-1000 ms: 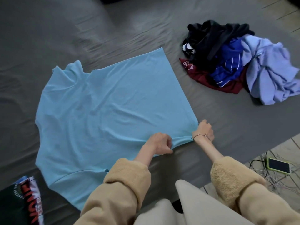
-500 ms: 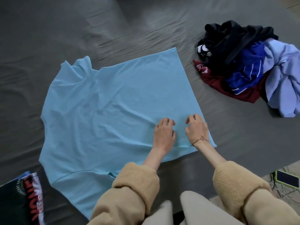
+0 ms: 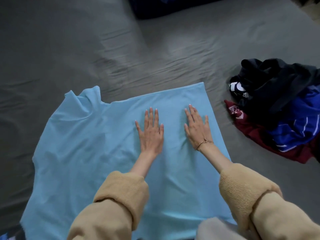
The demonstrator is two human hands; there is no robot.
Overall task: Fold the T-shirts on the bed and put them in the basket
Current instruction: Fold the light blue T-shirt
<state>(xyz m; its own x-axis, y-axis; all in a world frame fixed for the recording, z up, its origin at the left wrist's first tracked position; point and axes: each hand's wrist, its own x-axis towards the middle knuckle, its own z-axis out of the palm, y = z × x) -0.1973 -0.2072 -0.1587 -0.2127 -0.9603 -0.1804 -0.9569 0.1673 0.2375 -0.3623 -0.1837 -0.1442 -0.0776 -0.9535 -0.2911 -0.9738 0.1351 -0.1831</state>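
Both hands lie flat and spread on the light blue T-shirt, palms down, fingers straight and a little apart: the left hand toward the middle of the cloth, the right hand, with a thin bracelet at its wrist, toward the shirt's right edge. Neither pinches or grips anything; they press only.

By size, the grey bed carries everything. The shirt is spread across its near middle, one sleeve rumpled up at the far left, and the straight far-right corner pointing toward the bed's right edge. A pile of unfolded clothes, black, blue and dark red, sits near that right edge, well apart from the shirt. No basket is in view.

The step in hand looks like smoothing before the first fold. To do it well, I would sweep the palms outward from the centre toward the edges, so the ripples under and beside the hands are pushed out rather than trapped. Pressure should be light and even, since the thin fabric is likely to drag and bunch on the soft sheet. The crumpled left sleeve wants flattening too, or the fold will come out lopsided. Only then should the edges be pinched and brought over.
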